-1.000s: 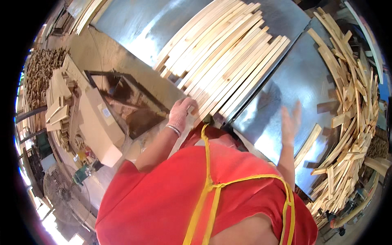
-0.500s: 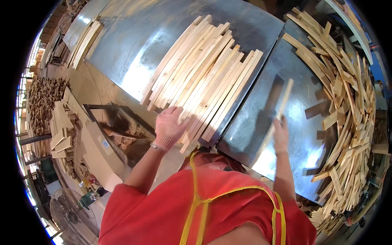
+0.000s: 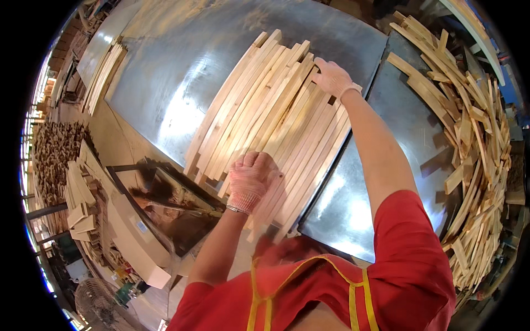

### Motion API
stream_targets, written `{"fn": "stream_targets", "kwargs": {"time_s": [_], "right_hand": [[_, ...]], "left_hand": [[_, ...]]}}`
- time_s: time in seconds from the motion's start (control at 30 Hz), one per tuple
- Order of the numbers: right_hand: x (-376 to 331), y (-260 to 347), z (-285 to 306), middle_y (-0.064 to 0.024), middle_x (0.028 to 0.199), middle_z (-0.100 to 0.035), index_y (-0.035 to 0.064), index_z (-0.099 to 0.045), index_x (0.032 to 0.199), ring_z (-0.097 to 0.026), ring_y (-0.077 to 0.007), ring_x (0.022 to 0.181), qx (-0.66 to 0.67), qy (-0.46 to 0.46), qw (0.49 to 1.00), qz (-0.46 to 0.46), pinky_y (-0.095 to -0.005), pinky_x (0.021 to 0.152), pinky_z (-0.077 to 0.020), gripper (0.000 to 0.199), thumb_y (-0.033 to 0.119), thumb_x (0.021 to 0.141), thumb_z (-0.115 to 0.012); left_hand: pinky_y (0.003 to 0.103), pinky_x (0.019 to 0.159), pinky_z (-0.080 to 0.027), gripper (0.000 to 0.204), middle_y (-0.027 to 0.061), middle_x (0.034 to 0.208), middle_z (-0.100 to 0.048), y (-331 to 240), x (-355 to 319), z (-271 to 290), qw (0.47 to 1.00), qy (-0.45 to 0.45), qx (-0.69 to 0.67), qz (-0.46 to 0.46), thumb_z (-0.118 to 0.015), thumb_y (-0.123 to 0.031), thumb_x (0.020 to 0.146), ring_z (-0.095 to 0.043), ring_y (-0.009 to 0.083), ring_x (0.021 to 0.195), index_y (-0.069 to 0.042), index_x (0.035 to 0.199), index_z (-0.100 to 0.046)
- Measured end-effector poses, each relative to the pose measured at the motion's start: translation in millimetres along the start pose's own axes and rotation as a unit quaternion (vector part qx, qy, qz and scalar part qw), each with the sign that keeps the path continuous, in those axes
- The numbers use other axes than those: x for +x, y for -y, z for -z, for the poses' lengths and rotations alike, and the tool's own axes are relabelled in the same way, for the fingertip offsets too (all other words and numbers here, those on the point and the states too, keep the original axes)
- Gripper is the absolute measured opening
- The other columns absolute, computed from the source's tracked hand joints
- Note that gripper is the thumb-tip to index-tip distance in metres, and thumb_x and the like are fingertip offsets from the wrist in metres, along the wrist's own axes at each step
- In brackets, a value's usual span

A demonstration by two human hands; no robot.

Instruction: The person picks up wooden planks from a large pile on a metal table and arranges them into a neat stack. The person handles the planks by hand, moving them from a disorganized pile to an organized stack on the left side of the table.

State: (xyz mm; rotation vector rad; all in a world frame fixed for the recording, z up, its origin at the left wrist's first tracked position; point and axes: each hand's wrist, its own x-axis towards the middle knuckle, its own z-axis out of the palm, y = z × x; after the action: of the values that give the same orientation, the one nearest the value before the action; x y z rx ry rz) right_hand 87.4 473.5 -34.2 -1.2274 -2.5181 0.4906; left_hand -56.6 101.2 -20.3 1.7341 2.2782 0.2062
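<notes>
Pale wooden strips lie side by side on a shiny metal table, their far ends uneven. My left hand, in a light knitted work glove, is closed over the near part of the strips, with its fingers curled down. At their far right end, my gloved right hand has its fingers bent round the strip ends, and its forearm reaches over the right edge of the row. Which strips each hand grips is partly hidden beneath the gloves.
The metal table meets a second metal surface at a dark gap on the right. A large heap of loose strips lies beyond it. At left are a few strips, a cardboard box, stacked wood and a fan.
My right hand has moved from over the right-hand surface to the far end of the row; the single strip it held is no longer distinguishable. My left hand has shifted right and curled its fingers.
</notes>
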Motion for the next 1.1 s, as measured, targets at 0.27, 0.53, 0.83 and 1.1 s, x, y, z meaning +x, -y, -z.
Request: {"fn": "stream_targets", "kwargs": {"time_s": [0.27, 0.53, 0.83, 1.1], "right_hand": [[-93.4, 49.6, 83.0, -0.0121, 0.134, -0.068, 0.0010, -0.065, 0.137, -0.065, -0.0256, 0.125, 0.405, 0.080, 0.909, -0.056, -0.0379, 0.104, -0.0531, 0.046, 0.029, 0.101, -0.068], [-345.7, 166.4, 65.9, -0.0165, 0.124, -0.071, 0.0128, -0.020, 0.171, -0.069, -0.0288, 0.107, 0.546, 0.033, 0.774, -0.319, -0.0389, 0.097, -0.0539, 0.103, 0.020, 0.084, -0.074], [-437.3, -54.1, 381.9, -0.0111, 0.093, -0.073, 0.0011, -0.060, 0.130, -0.072, -0.0246, 0.084, 0.391, -0.337, 0.820, -0.247, -0.0377, 0.079, -0.0612, 0.041, 0.032, 0.103, -0.063], [-629.9, -324.0, 460.4, -0.0118, 0.105, -0.055, 0.0081, -0.053, 0.116, -0.050, -0.0262, 0.095, 0.290, -0.557, 0.700, -0.340, -0.0392, 0.083, -0.0407, 0.043, 0.047, 0.100, -0.065]], "left_hand": [[0.050, 0.088, -0.058, 0.040, 0.0209, 0.116, -0.074, 0.3, 52.3, 28.9, 0.992, -0.045, -0.094, 0.075, -0.071, -0.035, 0.095, -0.072, 0.0413, 0.102, -0.006, 0.122, -0.074], [0.039, 0.093, -0.056, 0.060, 0.0194, 0.135, -0.062, -148.6, 28.3, 86.4, 0.920, 0.020, -0.354, -0.168, -0.073, -0.015, 0.092, -0.066, 0.0277, 0.113, 0.003, 0.148, -0.055], [0.047, 0.111, -0.049, 0.062, 0.0205, 0.145, -0.059, -213.2, -22.9, 35.2, 0.920, 0.100, -0.164, -0.342, -0.079, -0.025, 0.086, -0.058, 0.0398, 0.133, -0.004, 0.141, -0.061], [0.046, 0.111, -0.050, 0.062, 0.0217, 0.144, -0.061, -486.2, 10.7, 59.9, 0.833, 0.085, -0.147, -0.527, -0.082, -0.026, 0.084, -0.059, 0.0410, 0.133, -0.005, 0.139, -0.063]]}}
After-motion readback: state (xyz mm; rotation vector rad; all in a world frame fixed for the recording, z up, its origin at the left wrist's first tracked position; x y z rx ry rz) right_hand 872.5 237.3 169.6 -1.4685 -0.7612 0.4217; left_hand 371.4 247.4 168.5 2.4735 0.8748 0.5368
